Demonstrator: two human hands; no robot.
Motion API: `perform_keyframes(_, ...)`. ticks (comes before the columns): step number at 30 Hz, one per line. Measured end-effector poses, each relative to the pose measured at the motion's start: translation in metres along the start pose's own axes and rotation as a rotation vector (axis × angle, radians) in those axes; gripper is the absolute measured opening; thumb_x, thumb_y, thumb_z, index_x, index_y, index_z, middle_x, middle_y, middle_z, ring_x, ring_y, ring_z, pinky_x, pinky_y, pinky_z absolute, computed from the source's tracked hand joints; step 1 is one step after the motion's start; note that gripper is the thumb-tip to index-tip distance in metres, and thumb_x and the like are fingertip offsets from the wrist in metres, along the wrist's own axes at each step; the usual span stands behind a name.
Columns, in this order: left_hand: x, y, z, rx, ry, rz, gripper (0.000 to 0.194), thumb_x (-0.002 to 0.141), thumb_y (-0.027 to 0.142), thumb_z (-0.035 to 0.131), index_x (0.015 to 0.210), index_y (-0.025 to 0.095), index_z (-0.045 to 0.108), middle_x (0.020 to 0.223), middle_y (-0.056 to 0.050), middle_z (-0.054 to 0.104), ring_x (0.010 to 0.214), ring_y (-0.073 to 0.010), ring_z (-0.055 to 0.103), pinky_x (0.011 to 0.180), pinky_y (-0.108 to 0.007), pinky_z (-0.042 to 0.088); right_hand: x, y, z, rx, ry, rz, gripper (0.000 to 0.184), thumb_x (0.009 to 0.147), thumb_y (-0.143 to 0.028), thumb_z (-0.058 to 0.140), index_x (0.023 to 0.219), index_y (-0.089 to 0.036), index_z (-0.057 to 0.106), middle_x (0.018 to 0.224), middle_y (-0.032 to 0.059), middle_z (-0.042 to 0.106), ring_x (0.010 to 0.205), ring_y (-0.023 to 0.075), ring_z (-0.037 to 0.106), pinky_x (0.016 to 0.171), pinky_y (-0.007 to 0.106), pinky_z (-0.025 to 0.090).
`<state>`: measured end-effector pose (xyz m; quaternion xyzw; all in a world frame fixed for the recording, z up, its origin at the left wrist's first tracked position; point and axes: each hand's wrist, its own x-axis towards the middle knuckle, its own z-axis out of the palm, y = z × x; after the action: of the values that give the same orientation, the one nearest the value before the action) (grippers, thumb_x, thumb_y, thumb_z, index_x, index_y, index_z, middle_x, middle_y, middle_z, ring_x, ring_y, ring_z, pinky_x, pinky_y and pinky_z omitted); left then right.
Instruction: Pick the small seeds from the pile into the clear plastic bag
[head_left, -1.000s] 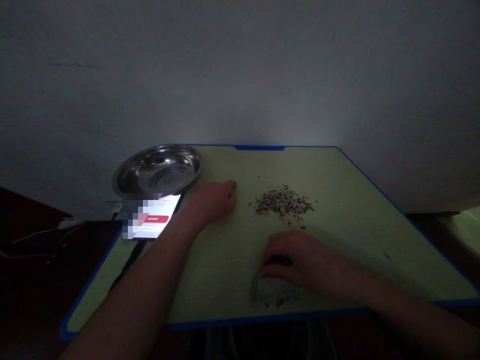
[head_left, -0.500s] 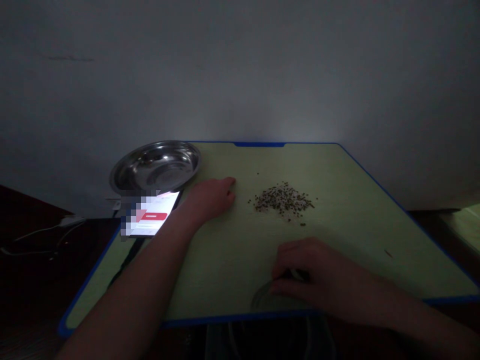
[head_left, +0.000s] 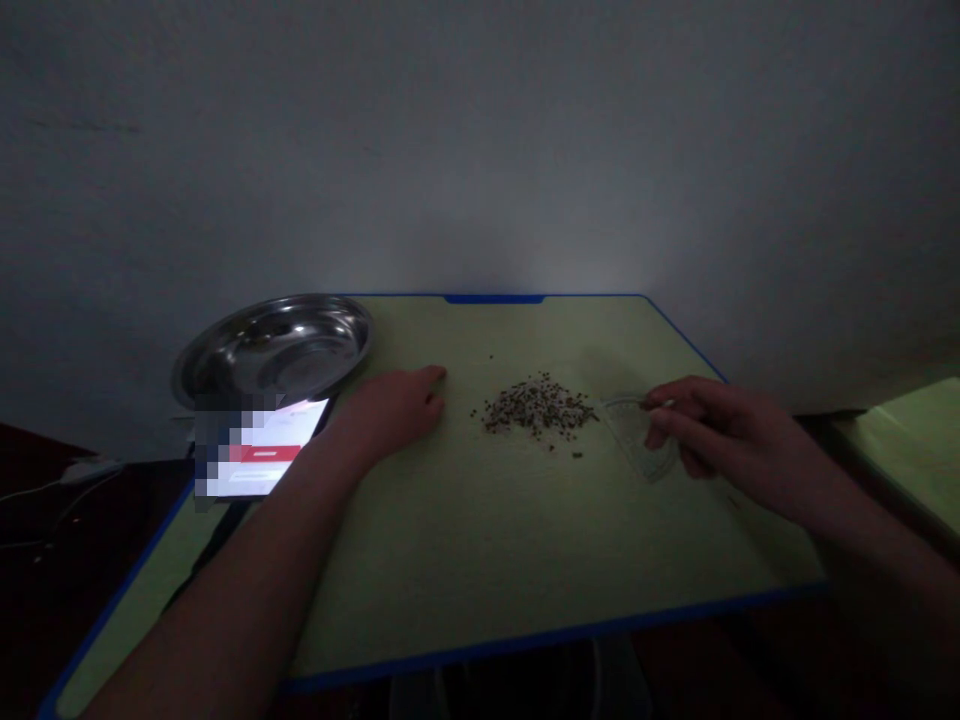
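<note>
A small heap of mixed seeds point(head_left: 537, 406) lies in the middle of a pale green table point(head_left: 480, 560) with a blue rim. My right hand point(head_left: 718, 425) pinches a clear plastic protractor point(head_left: 636, 433) and holds it on edge just right of the heap. My left hand point(head_left: 394, 408) rests on the table left of the heap, its fingers loosely curled and a fingertip pointing at the seeds.
A shiny steel dish point(head_left: 276, 346) stands at the table's far left corner. A lit phone point(head_left: 259, 458) lies in front of it at the left edge. A plain wall rises behind. Another green surface point(head_left: 911, 450) shows at the far right. The light is dim.
My right hand lifted the protractor from the table's near edge and carried it up and right to the heap's right side. The view shifted a little rightward. My left hand stayed put.
</note>
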<state>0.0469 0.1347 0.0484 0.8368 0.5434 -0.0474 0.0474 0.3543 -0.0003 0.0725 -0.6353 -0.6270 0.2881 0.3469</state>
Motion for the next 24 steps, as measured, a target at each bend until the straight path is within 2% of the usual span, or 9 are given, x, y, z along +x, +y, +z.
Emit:
perform_keyframes(4,0.0,-0.001,-0.001,-0.017,-0.004,-0.002,0.056,0.089,0.034,0.035,0.142,0.023,0.047,0.115,-0.014,0.071,0.096,-0.0288,0.069,0.08,-0.039,0.051,0.013,0.024,-0.012,-0.13,0.039,0.005,0.035,0.084,-0.049,0.059,0.096,-0.018,0.069,0.066,0.0026,0.066,0.051,0.0135,0.052,0.046,0.027,0.039)
perform_keyframes(8,0.0,-0.001,-0.001,-0.02,-0.011,-0.011,0.056,0.09,0.034,0.034,0.142,0.022,0.047,0.119,-0.016,0.069,0.1,-0.03,0.068,0.082,-0.04,0.051,0.016,0.034,-0.009,-0.201,-0.056,0.002,0.036,0.086,-0.046,0.056,0.096,-0.015,0.072,0.068,0.004,0.067,0.063,0.0185,0.06,0.058,0.032,0.047)
perform_keyframes(13,0.0,-0.001,-0.002,-0.03,-0.024,-0.015,0.055,0.09,0.033,0.035,0.143,0.022,0.046,0.116,-0.016,0.07,0.097,-0.0293,0.068,0.083,-0.041,0.051,0.014,0.033,0.009,-0.218,-0.209,-0.01,0.03,0.09,-0.037,0.051,0.099,-0.016,0.071,0.083,0.0061,0.072,0.073,0.0192,0.064,0.065,0.032,0.049)
perform_keyframes(24,0.0,0.001,-0.004,-0.029,-0.023,-0.022,0.055,0.089,0.034,0.034,0.142,0.022,0.047,0.117,-0.014,0.07,0.098,-0.0288,0.068,0.084,-0.04,0.05,0.01,0.019,0.029,-0.229,-0.29,-0.094,0.024,0.093,-0.03,0.051,0.095,-0.02,0.072,0.087,0.0039,0.074,0.073,0.0166,0.064,0.065,0.029,0.048)
